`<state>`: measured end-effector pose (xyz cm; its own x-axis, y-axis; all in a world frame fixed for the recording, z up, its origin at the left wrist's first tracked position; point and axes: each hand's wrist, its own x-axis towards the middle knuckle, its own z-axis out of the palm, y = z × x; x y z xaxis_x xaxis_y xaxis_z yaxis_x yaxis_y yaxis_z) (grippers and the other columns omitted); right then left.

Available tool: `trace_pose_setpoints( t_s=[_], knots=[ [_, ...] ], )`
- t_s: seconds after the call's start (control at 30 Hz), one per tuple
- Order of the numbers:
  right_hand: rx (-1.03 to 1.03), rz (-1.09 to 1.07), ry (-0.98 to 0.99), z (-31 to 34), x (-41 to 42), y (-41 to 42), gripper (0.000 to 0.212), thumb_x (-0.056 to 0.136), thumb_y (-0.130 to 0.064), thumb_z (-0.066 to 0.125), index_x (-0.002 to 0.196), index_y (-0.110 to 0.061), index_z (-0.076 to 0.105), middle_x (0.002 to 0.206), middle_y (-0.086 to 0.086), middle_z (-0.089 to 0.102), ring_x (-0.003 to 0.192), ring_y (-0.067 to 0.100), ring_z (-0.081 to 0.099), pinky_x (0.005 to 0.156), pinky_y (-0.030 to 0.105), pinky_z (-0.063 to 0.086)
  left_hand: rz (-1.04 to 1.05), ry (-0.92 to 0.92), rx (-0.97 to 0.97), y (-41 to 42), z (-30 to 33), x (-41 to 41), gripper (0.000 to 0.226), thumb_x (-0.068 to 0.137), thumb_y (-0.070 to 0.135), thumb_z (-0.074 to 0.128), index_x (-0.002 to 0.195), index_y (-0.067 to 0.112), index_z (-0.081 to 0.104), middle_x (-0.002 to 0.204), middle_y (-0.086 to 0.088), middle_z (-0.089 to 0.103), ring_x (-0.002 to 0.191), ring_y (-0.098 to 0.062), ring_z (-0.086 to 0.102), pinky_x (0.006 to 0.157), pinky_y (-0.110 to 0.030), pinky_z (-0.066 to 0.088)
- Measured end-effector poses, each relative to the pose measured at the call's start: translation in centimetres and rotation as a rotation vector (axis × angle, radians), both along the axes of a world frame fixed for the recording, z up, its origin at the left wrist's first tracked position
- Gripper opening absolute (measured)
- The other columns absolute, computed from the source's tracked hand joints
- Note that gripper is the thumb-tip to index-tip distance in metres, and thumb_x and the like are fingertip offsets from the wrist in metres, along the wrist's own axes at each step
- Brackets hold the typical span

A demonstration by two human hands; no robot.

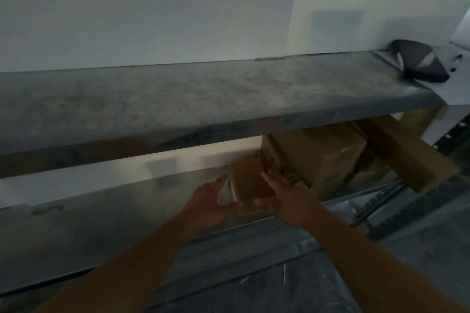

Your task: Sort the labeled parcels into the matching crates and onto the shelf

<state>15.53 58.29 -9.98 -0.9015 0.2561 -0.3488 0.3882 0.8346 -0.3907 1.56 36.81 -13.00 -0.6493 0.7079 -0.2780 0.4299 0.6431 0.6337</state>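
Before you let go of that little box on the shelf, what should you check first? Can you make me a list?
1. Both hands on the small box: ok, left hand and right hand hold its sides.
2. Box resting flat on the lower shelf: cannot tell, its bottom is hidden.
3. Room on its left: ok, bare shelf there.
4. Clear of the bigger box on its right: cannot tell, they look very close.
5. Label matches this spot: cannot tell, too dark and blurry to read.
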Motion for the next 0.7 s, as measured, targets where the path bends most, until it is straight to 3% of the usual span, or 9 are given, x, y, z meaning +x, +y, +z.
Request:
trace_pose_setpoints(
  t_s=[0.23,0.33,0.4,0.53,0.63,0.7],
  knots=[
    [-0.09,0.05,0.02,-3.3,-1.3,1.6,0.084,0.099,-0.074,0.037,0.167,-0.038,0.005,0.174,-0.014,-0.008,0.157,0.021,0.023,0.123,0.041,0.028,0.061,-0.028,0.072,3.7,-3.2,0.6,0.085,0.085,0.077,0.05,0.154,0.052,0.008,0.158,0.001,0.039,0.129,-0.022,0.052,0.106,-0.037,0.043],
    [-0.086,0.087,0.065,-4.5,-1.3,2.1,0.082,0.1,-0.072,0.035,0.168,-0.034,0.009,0.174,-0.014,-0.011,0.157,0.02,0.023,0.122,0.044,0.032,0.129,-0.035,0.094,4.9,-4.0,0.9,0.074,0.093,0.068,0.049,0.155,0.052,0.012,0.152,-0.002,0.046,0.115,-0.021,0.059,0.091,-0.028,0.041],
    [-0.097,0.091,0.105,-5.2,-1.4,2.1,0.079,0.101,-0.07,0.035,0.167,-0.033,0.013,0.174,-0.013,-0.009,0.154,0.024,0.03,0.119,0.047,0.036,0.172,-0.037,0.107,5.5,-4.5,1.1,0.067,0.096,0.062,0.049,0.155,0.05,0.018,0.149,-0.001,0.05,0.116,-0.021,0.059,0.092,-0.026,0.041],
    [-0.095,0.092,0.21,-6.2,-1.5,1.7,0.071,0.103,-0.066,0.039,0.163,-0.032,0.023,0.169,-0.008,0.01,0.137,0.025,0.049,0.107,0.044,0.047,0.322,-0.085,0.271,5.1,-5.1,2.3,0.051,0.098,0.043,0.059,0.145,0.048,0.04,0.141,-0.001,0.057,0.118,-0.018,0.062,0.099,-0.033,0.051],
    [-0.133,0.087,0.277,-6.7,-1.5,0.9,0.073,0.098,-0.069,0.048,0.161,-0.038,0.027,0.158,-0.002,0.023,0.131,0.025,0.052,0.102,0.042,0.051,0.399,-0.111,0.374,3.5,-5.2,3.8,0.045,0.093,0.031,0.071,0.126,0.053,0.05,0.129,0.002,0.063,0.099,-0.013,0.07,0.085,-0.036,0.06],
    [-0.18,0.091,0.274,-7.4,-1.8,0.3,0.079,0.094,-0.072,0.056,0.16,-0.046,0.022,0.154,-0.002,0.021,0.133,0.027,0.05,0.105,0.042,0.05,0.441,-0.135,0.393,2.4,-5.0,4.6,0.046,0.087,0.029,0.076,0.118,0.054,0.052,0.12,0.0,0.064,0.089,-0.011,0.072,0.076,-0.04,0.062]
  ],
)
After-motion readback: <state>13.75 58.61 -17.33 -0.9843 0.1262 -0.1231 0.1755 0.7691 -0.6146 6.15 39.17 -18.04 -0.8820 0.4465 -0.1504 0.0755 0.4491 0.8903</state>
